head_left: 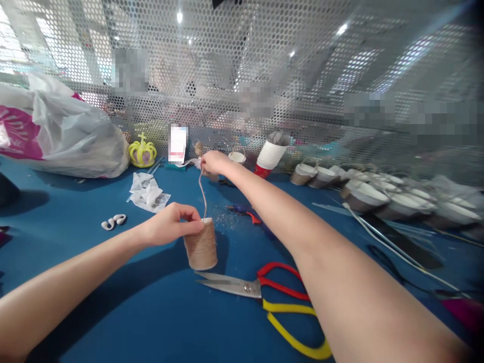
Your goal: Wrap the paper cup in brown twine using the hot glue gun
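Observation:
My left hand [176, 223] pinches the rim of a small cup [201, 247] wrapped round with brown twine, its mouth tilted away from me. A strand of twine [202, 194] rises from the cup's rim to my right hand [215, 164], whose fingers are closed on it further back. Just behind those fingers shows a small tan knob [198, 147], whose kind I cannot make out. Large scissors [242, 286] with one red and one yellow handle lie in front of the cup, blades slightly apart. My right forearm passes above their handles.
Blue-and-red pliers [245, 210] lie among scattered crumbs. Crumpled white paper [148, 192] and white earbuds [114, 222] are at left, near a plastic bag [64, 131]. A yellow crown [142, 153], a lit phone [178, 143] and stacked paper cups [271, 151] stand behind; several wrapped cups [365, 195] fill the right.

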Motion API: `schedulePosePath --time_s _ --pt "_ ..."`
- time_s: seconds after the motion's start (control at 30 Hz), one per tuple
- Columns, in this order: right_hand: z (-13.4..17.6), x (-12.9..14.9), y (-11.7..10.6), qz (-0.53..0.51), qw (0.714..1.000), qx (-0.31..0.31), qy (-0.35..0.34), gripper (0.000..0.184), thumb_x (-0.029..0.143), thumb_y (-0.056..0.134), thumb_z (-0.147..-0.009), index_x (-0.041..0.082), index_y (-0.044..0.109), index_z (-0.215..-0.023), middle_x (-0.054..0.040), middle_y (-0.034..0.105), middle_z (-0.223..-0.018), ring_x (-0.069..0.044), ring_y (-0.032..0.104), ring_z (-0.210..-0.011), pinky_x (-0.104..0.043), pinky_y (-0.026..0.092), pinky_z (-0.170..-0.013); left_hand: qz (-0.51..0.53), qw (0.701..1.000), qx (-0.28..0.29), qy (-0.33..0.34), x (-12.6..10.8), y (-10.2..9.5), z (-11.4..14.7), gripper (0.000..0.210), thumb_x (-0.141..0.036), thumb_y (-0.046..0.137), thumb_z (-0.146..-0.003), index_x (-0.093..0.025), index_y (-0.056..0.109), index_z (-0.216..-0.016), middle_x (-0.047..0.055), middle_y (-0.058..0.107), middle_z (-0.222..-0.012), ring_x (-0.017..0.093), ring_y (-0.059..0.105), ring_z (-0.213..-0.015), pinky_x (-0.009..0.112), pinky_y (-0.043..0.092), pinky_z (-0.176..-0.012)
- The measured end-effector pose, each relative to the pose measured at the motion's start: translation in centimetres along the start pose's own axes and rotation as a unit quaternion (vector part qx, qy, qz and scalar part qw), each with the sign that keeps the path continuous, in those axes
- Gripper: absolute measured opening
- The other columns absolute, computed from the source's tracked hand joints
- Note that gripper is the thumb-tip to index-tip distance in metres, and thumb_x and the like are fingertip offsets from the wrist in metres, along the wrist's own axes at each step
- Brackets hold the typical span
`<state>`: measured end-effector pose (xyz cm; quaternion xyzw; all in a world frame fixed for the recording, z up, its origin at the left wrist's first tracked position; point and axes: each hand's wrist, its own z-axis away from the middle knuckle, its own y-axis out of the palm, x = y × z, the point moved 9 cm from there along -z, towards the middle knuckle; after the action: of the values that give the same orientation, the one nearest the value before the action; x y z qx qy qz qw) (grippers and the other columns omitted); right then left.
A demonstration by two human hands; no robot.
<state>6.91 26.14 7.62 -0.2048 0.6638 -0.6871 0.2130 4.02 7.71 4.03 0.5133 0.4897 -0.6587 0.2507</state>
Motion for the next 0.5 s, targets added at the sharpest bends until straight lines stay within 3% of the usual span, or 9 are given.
schedulePosePath --time_s 0.13,0.23,0.37,0.5 --pt "1.0 1.3 0.5 -0.031 0.999 0.021 -0.033 0.03 0.031 0.051 -0.087 0.017 0.053 -0.114 -0.0076 0.055 -0.114 -0.019 0.057 -0.095 -0.039 0.049 -0.079 0.058 0.998 -0.022 -0.014 0.8 0.1 -0.2 0.025 -0.035 0.055 -0.075 -0.012 0.052 -0.064 -0.003 0.049 -0.061 0.007 0.043 -0.056 0.02 0.034 -0.055" --pt "2.8 0.7 -0.1 -0.034 0.999 0.006 -0.018 0.029 0.031 0.05 -0.087 0.016 0.054 -0.111 -0.0072 0.057 -0.111 -0.018 0.058 -0.094 -0.039 0.049 -0.079 0.088 0.995 -0.035 -0.032 1.4 0.0 -0.3 0.026 -0.036 0.056 -0.074 -0.013 0.051 -0.063 -0.003 0.048 -0.059 0.007 0.042 -0.054 0.02 0.033 -0.053" --pt "7.5 -2.4 -0.2 -0.005 0.998 -0.012 0.057 0.022 0.025 0.048 -0.086 0.013 0.064 -0.094 -0.0105 0.066 -0.094 -0.021 0.061 -0.088 -0.029 0.045 -0.076 0.081 0.995 -0.06 -0.027 1.7 -0.5 -0.4 0.026 -0.036 0.057 -0.074 -0.013 0.052 -0.064 -0.004 0.048 -0.058 0.007 0.041 -0.053 0.021 0.033 -0.052" --pt "13.6 -6.0 1.9 0.029 0.988 0.007 0.153 0.026 0.027 0.048 -0.083 0.008 0.066 -0.088 -0.0181 0.067 -0.089 -0.028 0.062 -0.09 -0.032 0.044 -0.072 0.048 0.995 -0.091 0.012 1.2 -0.7 -0.3 0.025 -0.035 0.054 -0.076 -0.013 0.053 -0.064 -0.002 0.051 -0.062 0.009 0.045 -0.059 0.022 0.038 -0.058"
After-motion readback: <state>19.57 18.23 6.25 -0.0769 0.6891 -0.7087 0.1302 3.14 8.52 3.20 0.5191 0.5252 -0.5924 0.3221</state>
